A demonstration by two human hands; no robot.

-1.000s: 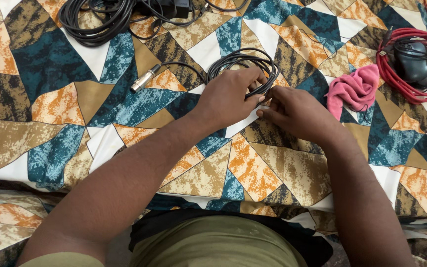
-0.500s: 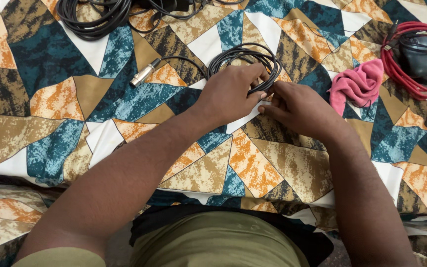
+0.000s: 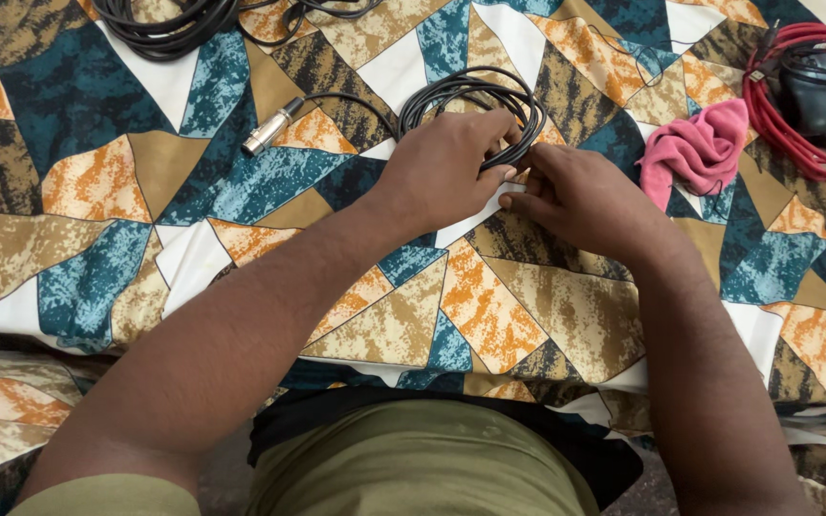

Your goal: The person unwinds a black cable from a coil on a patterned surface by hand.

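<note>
Our left hand point(image 3: 442, 172) grips the mostly wound cable coil point(image 3: 475, 100); right hand point(image 3: 580, 196) fingers pinch it; plug point(image 3: 272, 127) end still loose.

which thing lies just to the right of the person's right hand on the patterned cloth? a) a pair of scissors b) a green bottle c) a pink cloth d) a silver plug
c: a crumpled pink cloth lies on the patterned cloth just beyond the right hand; the silver plug lies on the far side, past the left hand, which holds the black coiled cable.
</note>
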